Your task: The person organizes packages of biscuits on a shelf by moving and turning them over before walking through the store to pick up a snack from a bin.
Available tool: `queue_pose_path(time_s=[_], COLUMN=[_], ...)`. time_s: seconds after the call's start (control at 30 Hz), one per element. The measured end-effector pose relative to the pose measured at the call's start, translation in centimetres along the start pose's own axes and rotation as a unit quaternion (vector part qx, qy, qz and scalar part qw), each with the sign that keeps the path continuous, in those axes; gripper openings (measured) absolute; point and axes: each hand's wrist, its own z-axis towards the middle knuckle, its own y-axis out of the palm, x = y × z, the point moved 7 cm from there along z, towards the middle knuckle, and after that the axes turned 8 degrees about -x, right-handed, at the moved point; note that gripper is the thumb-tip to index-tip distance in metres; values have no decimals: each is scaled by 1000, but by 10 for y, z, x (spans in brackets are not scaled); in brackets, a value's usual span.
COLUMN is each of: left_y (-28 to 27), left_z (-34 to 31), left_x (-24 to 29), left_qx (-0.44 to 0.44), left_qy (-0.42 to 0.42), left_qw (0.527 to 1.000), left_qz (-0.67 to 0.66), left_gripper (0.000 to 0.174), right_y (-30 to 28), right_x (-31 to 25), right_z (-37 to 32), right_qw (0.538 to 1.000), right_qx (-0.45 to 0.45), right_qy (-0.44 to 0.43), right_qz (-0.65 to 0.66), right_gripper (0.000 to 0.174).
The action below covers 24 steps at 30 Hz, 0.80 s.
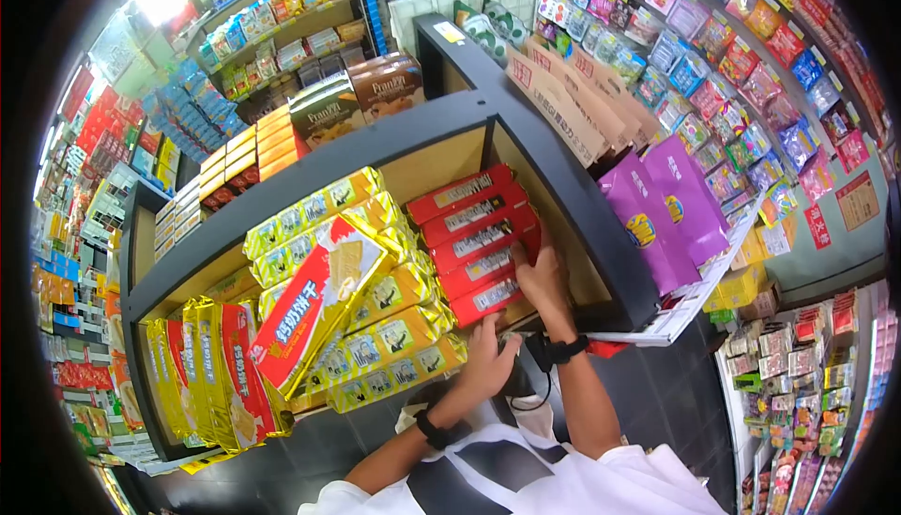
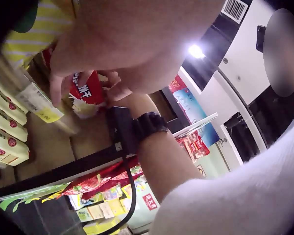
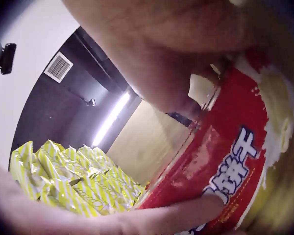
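Observation:
A row of red biscuit packs (image 1: 479, 250) lies at the right end of a dark shelf bin, white labels facing up. My right hand (image 1: 544, 282) holds their right end, thumb over the edge; its far fingers are partly hidden. In the right wrist view, that hand (image 3: 171, 54) grips a red biscuit pack (image 3: 210, 142) printed with white characters. My left hand (image 1: 483, 362) is at the near end of the row, fingers extended against the nearest pack. A straight finger (image 3: 171, 213) lies along the pack's face in the right wrist view.
Yellow-green striped packs (image 1: 375, 327) are stacked left of the red ones, with a large red-and-yellow biscuit pack (image 1: 319, 299) on top. The bin's dark rim (image 1: 572, 205) borders the right side. Beyond it stand purple bags (image 1: 648, 215) and brown paper bags (image 1: 563, 107).

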Motion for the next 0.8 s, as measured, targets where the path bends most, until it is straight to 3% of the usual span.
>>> queue_pose_path(time_s=[0.2, 0.27, 0.3, 0.37, 0.4, 0.47, 0.53, 0.57, 0.6, 0.63, 0.73, 0.8], left_y=[10, 12, 13, 16, 16, 15, 21, 25, 33, 38, 38, 41], left_z=[0, 4, 7, 7, 8, 11, 18, 20, 28, 32, 33, 30], left_x=[-10, -21, -26, -30, -29, -26, -41, -43, -51, -54, -49, -42], left_qx=[20, 36, 39, 37, 34, 35, 8, 46, 32, 36, 29, 14], left_qy=[11, 36, 41, 46, 49, 64, 49, 89, 85, 70, 30, 8], left_qw=[999, 998, 998, 998, 998, 997, 999, 993, 995, 997, 999, 999], left_qz=[26, 33, 30, 19, 16, 17, 3, 65, -41, -16, -10, -34], left_gripper=[69, 69, 67, 65, 64, 63, 65, 63, 61, 61, 62, 64], right_y=[-15, -12, -11, -8, 2, 22, 43, 46, 50, 57, 58, 51], right_x=[-14, -22, -27, -27, -19, -6, 4, 9, 15, 21, 22, 7], right_z=[33, 44, 53, 63, 77, 105, 128, 134, 140, 144, 142, 130], right_qw=[999, 996, 999, 998, 991, 984, 989, 990, 990, 990, 989, 981], right_qx=[-21, 14, -5, 4, 35, 39, -18, -31, -47, -68, -86, -93], right_qy=[-7, -89, -43, -56, -117, -159, -123, -119, -116, -113, -118, -166], right_qz=[-40, 5, -13, -42, -48, -63, -81, -69, -57, -46, -1, 33], right_gripper=[72, 71, 71, 68, 66, 61, 56, 55, 53, 52, 47, 45])
